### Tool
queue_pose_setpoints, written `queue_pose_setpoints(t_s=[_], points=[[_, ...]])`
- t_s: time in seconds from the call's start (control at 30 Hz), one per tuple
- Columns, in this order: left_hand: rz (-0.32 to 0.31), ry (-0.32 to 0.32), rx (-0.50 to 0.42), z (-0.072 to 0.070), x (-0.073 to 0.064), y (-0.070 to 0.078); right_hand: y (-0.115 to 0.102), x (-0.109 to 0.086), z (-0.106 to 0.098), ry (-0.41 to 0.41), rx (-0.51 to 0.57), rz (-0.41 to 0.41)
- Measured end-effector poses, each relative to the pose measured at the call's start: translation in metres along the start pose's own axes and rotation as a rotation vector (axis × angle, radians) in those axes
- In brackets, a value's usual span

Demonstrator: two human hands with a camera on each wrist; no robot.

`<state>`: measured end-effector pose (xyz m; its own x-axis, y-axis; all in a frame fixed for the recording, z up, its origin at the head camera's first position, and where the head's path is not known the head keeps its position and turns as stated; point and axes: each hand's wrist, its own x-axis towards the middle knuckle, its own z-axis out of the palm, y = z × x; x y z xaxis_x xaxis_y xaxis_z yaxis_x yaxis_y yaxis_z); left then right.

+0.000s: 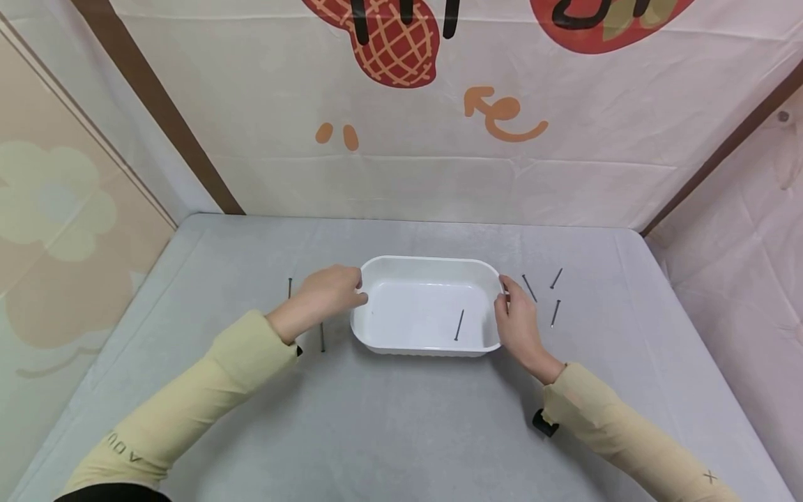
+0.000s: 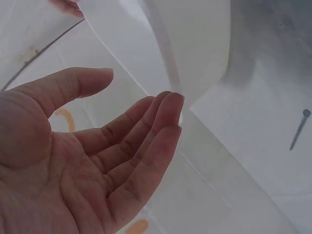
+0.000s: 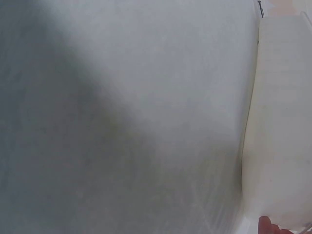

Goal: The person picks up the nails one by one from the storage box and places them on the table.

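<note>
A white rectangular tray (image 1: 433, 350) sits on the table, with one dark nail (image 1: 460, 325) lying in its right half. At its left end is my left hand (image 1: 329, 293). In the left wrist view that hand's fingers (image 2: 139, 161) are loosely bent, fingertips right at the tray's edge, and the thumb stands apart from them. My right hand (image 1: 521, 324) holds the right end by the rim, thumb and fingers at its edge. Only a few of its fingertips (image 3: 264, 225) show in the right wrist view, low beside the tray's side wall (image 3: 278, 122).
Right of the tray lie several nails, among them one close to my right hand (image 1: 530, 287). Two more nails, one upper (image 1: 290, 286) and one lower (image 1: 323, 338), lie near my left wrist. Printed cloth (image 1: 408, 188) hangs behind the grey-covered table (image 1: 401, 418).
</note>
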<state>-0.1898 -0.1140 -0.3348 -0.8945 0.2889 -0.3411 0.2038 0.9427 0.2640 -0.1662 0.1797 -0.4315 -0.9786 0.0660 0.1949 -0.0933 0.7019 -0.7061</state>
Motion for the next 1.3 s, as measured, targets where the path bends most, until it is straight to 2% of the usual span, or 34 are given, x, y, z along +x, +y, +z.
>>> queue_pose_setpoints(t_s=[0.37,0.7,1.07,1.3], points=[[0.037,0.016,0.080,-0.001,0.002,0.021,0.000,0.000,0.000,0.004,0.000,-0.006],[0.084,0.015,0.109,-0.002,0.003,0.036,0.000,0.000,0.000,-0.005,0.005,-0.008],[0.139,0.041,0.128,-0.002,0.005,0.051,0.000,0.000,-0.001,-0.001,0.011,-0.016],[0.190,0.081,0.158,-0.002,0.009,0.059,0.000,0.001,-0.001,0.001,0.004,-0.011]])
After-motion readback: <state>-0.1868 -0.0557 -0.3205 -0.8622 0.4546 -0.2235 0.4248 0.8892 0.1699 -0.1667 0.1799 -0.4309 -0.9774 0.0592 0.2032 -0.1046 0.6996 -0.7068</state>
